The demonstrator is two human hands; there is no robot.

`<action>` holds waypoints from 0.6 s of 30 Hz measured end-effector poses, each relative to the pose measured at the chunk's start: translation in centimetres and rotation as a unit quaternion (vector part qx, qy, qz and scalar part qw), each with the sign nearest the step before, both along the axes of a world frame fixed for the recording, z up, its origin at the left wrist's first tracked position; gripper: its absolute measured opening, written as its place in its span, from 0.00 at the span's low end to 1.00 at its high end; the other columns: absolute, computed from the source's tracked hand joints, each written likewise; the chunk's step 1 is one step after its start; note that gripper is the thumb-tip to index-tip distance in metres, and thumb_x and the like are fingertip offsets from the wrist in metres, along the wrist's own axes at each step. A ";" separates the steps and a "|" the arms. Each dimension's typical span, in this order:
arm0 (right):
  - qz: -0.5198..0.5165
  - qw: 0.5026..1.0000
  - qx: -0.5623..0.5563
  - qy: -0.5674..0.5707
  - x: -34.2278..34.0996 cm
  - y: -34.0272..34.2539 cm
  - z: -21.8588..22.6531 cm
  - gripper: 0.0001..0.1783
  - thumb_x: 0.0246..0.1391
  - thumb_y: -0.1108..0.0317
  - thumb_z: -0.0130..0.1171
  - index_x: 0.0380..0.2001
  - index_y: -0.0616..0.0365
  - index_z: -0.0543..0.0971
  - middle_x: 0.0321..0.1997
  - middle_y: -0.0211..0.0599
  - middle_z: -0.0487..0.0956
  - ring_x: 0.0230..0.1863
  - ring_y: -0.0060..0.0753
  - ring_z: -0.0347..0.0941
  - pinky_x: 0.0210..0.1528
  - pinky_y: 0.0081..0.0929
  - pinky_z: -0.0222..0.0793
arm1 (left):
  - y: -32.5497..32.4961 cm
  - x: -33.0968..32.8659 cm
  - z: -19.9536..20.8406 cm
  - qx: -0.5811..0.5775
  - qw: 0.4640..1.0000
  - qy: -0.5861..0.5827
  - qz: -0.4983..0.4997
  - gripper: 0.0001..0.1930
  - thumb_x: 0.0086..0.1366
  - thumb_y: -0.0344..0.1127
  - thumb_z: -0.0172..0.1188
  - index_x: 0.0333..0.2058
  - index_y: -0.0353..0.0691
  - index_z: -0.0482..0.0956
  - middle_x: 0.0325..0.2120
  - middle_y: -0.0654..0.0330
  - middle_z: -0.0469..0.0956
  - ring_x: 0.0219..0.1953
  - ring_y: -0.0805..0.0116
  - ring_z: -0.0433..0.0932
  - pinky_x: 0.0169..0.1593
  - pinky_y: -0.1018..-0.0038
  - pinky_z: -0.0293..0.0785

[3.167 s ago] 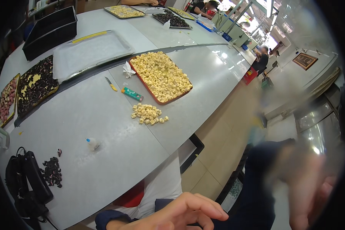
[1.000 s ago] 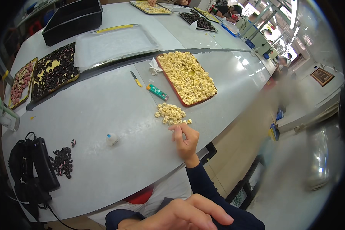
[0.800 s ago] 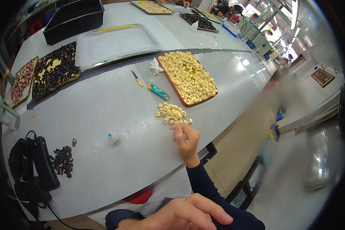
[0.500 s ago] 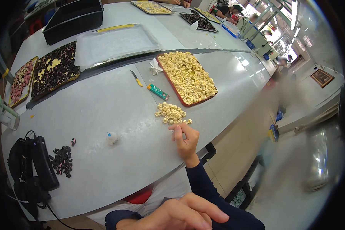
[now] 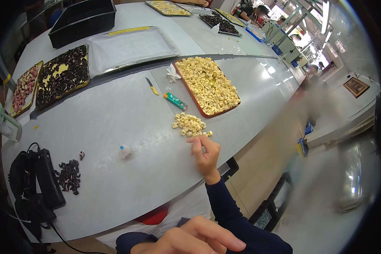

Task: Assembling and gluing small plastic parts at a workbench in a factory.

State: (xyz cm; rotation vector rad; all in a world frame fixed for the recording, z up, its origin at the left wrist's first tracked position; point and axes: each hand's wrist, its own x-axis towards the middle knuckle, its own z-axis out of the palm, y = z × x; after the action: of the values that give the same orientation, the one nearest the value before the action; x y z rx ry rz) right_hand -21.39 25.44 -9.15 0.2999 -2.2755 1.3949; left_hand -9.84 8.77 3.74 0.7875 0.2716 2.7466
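Observation:
My right hand rests at the near edge of a small pile of cream-coloured cubes. Its fingers are curled in, and I cannot make out whether anything is between them. Close to the camera at the lower edge is my left hand, partly cut off. Its forefinger stretches to the right with no object visible in it. Beyond the pile lies a red-rimmed tray full of similar cubes. A green box cutter and a yellow-handled knife lie to its left.
A small white bottle with blue tip stands mid-table. Left are dark curled pieces, a black device with cables and a lidded jar. Trays of dark pieces, a lined tray and a black bin stand farther back.
My left hand has shifted slightly left and down. My right hand keeps its place beside the pile. The whole view has moved very slightly.

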 end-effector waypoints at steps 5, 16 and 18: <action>0.003 1.000 0.004 0.000 0.0 0.0 0.1 0.13 0.58 0.72 0.47 0.24 0.65 0.79 0.13 0.29 0.70 0.15 0.18 0.65 0.20 0.19 0.58 | -0.4 0.2 -0.3 -0.004 1.000 0.001 0.003 0.38 0.60 0.65 0.49 0.49 0.29 0.65 0.47 0.36 0.64 0.18 0.73 0.62 0.27 0.75 0.64; 0.004 1.000 -0.002 -0.007 0.0 -0.2 0.3 0.13 0.58 0.71 0.47 0.24 0.65 0.79 0.13 0.29 0.71 0.15 0.18 0.66 0.20 0.18 0.59 | -2.4 -0.1 -0.2 -0.186 0.979 0.016 -0.083 0.39 0.62 0.67 0.46 0.49 0.30 0.67 0.30 0.47 0.75 0.32 0.61 0.73 0.40 0.72 0.67; 0.000 1.000 0.001 -0.009 0.0 -0.1 0.2 0.13 0.58 0.71 0.47 0.24 0.64 0.79 0.13 0.29 0.71 0.15 0.18 0.66 0.20 0.18 0.59 | -2.3 0.2 -0.6 -0.174 0.982 0.019 -0.074 0.38 0.62 0.66 0.46 0.49 0.30 0.68 0.28 0.48 0.75 0.32 0.63 0.72 0.40 0.72 0.66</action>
State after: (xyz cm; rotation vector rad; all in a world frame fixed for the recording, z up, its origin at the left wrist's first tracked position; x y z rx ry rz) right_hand -21.42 25.37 -8.97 0.2909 -2.2915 1.3998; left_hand -9.62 6.44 3.12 0.7307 0.6527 2.4504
